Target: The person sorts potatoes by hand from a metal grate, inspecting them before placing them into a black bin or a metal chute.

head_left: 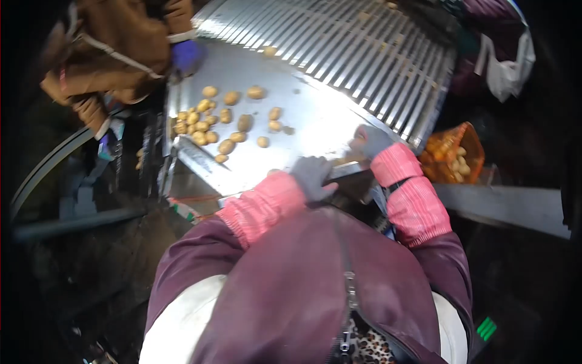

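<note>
My left hand (312, 177), in a grey glove, rests at the near edge of the shiny metal table (318, 124), its fingers stretched out and the thumb apart. Farther right, my right hand (373, 142), also gloved in grey, is at the table's right side by the roller bed. Its fingers are curled, and whatever they hold is too hidden to make out. Several potatoes (225, 115) lie loose on the left half of the table, away from both hands. One potato (262, 142) lies closest to my left hand.
Behind the table runs a slatted metal roller bed (364, 57), with a potato (270, 52) at its lower edge. An orange mesh bag (451, 155) of potatoes stands at right. A person in a brown jacket (121, 51) is at upper left; another person's maroon sleeve (494, 18) shows upper right.
</note>
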A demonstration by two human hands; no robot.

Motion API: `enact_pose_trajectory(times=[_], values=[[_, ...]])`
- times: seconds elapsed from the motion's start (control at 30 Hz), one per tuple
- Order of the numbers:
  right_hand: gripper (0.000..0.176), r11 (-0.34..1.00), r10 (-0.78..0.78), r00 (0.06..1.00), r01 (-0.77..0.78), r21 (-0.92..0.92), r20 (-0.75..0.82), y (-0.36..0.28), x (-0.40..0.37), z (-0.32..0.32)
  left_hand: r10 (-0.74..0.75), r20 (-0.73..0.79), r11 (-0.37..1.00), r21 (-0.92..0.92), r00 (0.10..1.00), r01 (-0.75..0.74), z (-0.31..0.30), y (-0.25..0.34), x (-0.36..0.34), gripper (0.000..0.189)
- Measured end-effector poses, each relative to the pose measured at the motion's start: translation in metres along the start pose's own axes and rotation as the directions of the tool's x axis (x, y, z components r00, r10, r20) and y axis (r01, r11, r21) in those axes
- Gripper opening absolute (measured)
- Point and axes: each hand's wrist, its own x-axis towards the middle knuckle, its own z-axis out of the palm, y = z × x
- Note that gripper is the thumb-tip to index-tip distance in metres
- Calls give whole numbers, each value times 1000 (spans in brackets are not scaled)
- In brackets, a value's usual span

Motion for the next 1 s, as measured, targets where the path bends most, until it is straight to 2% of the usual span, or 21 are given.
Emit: enact_pose_trajectory(times=[0.03,0.07,0.1,0.17,0.23,0.27,0.3,0.4,0.5,0.53,0.6,0.67,0.73,0.77,0.8,0.93,0.97,1.0], values=[[30,864,90,996,-92,494,28,2,-2,0,14,-22,999,-28,1000,-15,-2,3,0,44],[31,496,148,987,-129,859,63,0,-2,0,30,-23,999,-12,999,-30,-1,4,2,44],[28,536,104,985,64,841,-141,-5,-8,-2,37,-24,999,7,999,-37,-1,4,0,45],[20,262,226,960,104,959,-166,-37,-20,-21,46,-7,999,9,999,-45,0,6,1,46],[21,287,231,946,156,945,-226,-49,-23,-15,47,38,999,-28,998,-46,-4,4,4,48],[21,297,229,939,182,937,-256,-53,-24,-12,65,11,997,-33,998,-65,-5,3,4,50],[25,45,322,943,71,996,-82,-64,-26,-22,82,-16,996,-40,996,-83,-4,3,3,51],[31,65,345,934,74,995,-92,-84,-36,-26,90,-22,995,-42,996,-91,-6,4,2,55],[37,-235,241,968,-9,972,68,-84,-36,-34,90,-22,995,-34,996,-91,-5,2,2,57],[35,-303,223,967,-51,952,123,-82,-33,-33,91,-28,995,-31,995,-92,-4,2,2,57],[38,-429,167,961,-131,894,221,-70,-20,-23,81,60,996,-35,995,-79,-9,4,4,57],[35,-58,184,978,-83,995,92,-61,-9,-1,61,113,997,-44,992,-56,-14,4,6,57],[41,196,85,995,25,980,-42,-34,0,34,71,120,996,-60,990,-64,-14,4,10,57],[49,309,34,993,94,946,-109,-21,5,51,109,27,993,-54,994,-108,-15,5,11,57],[57,184,158,986,-89,979,59,-30,4,35,141,-62,988,-50,988,-144,-14,7,9,57],[41,-41,93,985,-144,989,148,-54,0,9,198,-147,979,-23,969,-203,3,-3,1,63],[43,5,204,952,-232,973,226,-62,-1,-2,218,-192,974,-18,957,-225,7,-5,0,64],[45,-48,61,981,-181,982,184,-43,9,8,235,-234,970,-14,943,-244,9,-6,-1,65]])
